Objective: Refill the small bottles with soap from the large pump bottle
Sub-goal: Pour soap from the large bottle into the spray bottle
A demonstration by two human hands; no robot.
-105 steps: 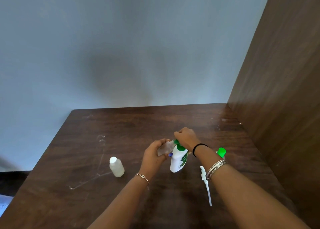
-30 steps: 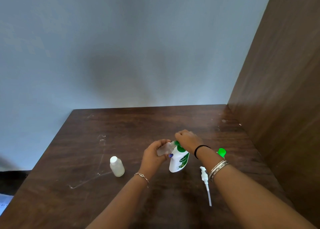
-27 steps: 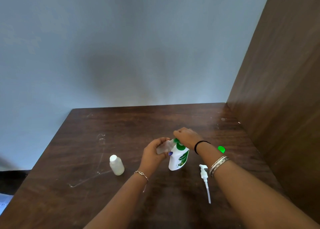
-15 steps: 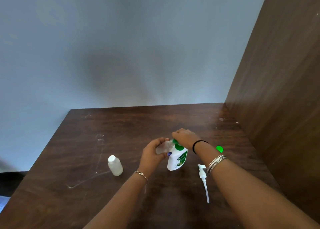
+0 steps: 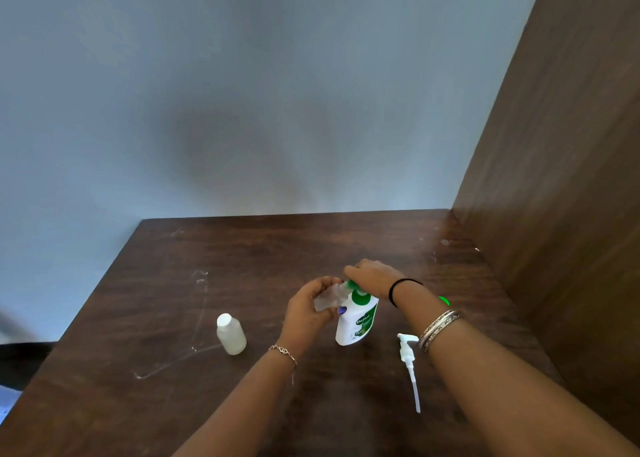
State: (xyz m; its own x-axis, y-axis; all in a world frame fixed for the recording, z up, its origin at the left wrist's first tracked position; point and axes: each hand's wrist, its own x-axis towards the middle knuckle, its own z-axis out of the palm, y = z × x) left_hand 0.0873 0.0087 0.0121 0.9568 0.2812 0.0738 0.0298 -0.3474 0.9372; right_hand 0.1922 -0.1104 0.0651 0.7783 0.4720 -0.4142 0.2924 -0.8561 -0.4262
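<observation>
A white soap bottle (image 5: 356,325) with green label and green pump top stands mid-table. My right hand (image 5: 372,276) rests over its pump top, fingers curled round the green head. My left hand (image 5: 306,309) grips a small clear bottle (image 5: 327,299), tilted with its mouth against the pump nozzle. A second small bottle (image 5: 231,334), white-capped and translucent, stands upright to the left, apart from both hands.
A loose white pump with a long dip tube (image 5: 410,366) lies on the dark wooden table (image 5: 242,248) under my right forearm. A green cap (image 5: 444,300) peeks out behind my right wrist. A wooden panel (image 5: 561,179) walls the right side.
Both hands and the two bottles keep the same hold and place; only the camera view has shifted slightly.
</observation>
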